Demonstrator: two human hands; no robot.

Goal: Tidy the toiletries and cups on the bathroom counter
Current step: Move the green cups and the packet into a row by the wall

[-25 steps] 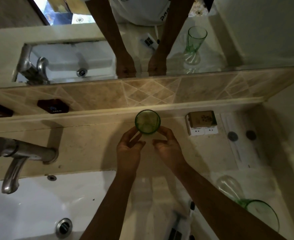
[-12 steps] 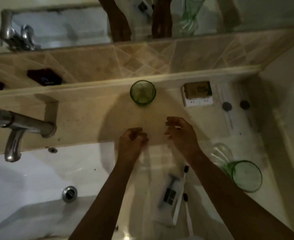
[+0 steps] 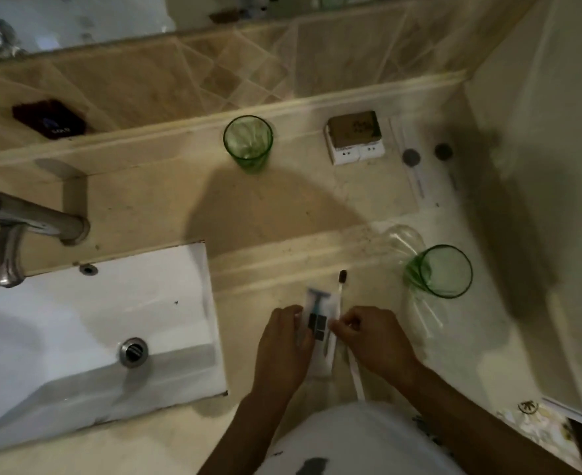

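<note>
Head view: both hands' fingers, left hand [image 3: 284, 341] and right hand [image 3: 373, 341], clasped on the razor packet [image 3: 318, 325] beside a toothbrush [image 3: 341, 286].

A white sink [image 3: 60, 323] with a metal faucet [image 3: 25, 221] sits below a tiled backsplash [image 3: 180, 84].

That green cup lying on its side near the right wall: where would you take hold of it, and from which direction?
Grip the tipped green cup around its clear lower body, coming down from above, fingers closing across its width. It lies with its open rim facing the camera and its base pointing toward the back wall, so the round sides are exposed. It will probably roll, so a firm pinch seems wise.
</note>
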